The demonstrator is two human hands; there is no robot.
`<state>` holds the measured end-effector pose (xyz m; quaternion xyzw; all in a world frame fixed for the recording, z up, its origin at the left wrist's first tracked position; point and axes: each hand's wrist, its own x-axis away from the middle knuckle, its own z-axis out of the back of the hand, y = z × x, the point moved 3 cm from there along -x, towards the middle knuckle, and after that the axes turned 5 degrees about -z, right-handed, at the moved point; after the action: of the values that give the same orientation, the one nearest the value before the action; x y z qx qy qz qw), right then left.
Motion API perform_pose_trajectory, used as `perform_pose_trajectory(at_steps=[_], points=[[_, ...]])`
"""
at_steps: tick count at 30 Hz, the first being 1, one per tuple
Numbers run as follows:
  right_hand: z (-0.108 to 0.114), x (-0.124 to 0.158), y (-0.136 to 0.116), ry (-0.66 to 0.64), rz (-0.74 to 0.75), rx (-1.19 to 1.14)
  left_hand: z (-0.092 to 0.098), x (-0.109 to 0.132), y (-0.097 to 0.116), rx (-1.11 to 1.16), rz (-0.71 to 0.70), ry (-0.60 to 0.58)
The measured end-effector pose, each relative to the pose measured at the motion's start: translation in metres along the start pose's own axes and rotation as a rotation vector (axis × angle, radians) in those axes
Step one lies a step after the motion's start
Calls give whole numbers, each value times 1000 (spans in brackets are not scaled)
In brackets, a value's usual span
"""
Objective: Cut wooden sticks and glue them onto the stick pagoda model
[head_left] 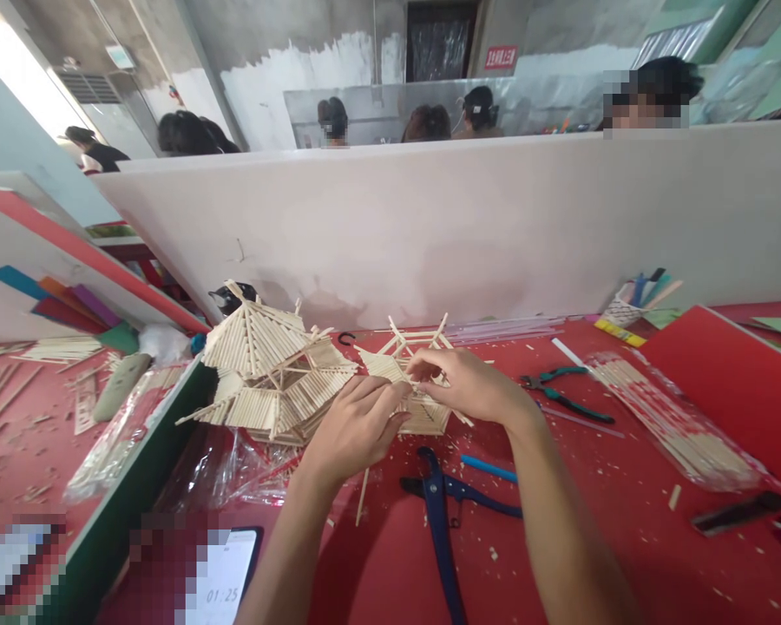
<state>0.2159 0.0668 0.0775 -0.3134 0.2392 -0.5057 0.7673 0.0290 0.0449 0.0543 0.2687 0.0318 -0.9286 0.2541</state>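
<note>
As left hand (357, 427), right hand (469, 384) pinch stick frame (428, 417), long axis runs left-right.

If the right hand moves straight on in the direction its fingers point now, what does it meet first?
The small stick frame, which the right hand already pinches. Beyond it to the left, probably the large stick roof model, though depth is unclear.

Left hand (355, 425), right hand (472, 382) close; fingers (423, 365) pinched.
</note>
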Motion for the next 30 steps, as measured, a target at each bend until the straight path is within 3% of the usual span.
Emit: perform_pose_trajectory(at_steps=[13,25,30], points=[[-1,-1,-5,-12,4,13,2,-2,1,2,-2,9],[-1,-1,-2,3,4,56,6,-2,4,-79,-176,4],[9,9,-13,117,36,159,10,-2,6,-105,-202,38]])
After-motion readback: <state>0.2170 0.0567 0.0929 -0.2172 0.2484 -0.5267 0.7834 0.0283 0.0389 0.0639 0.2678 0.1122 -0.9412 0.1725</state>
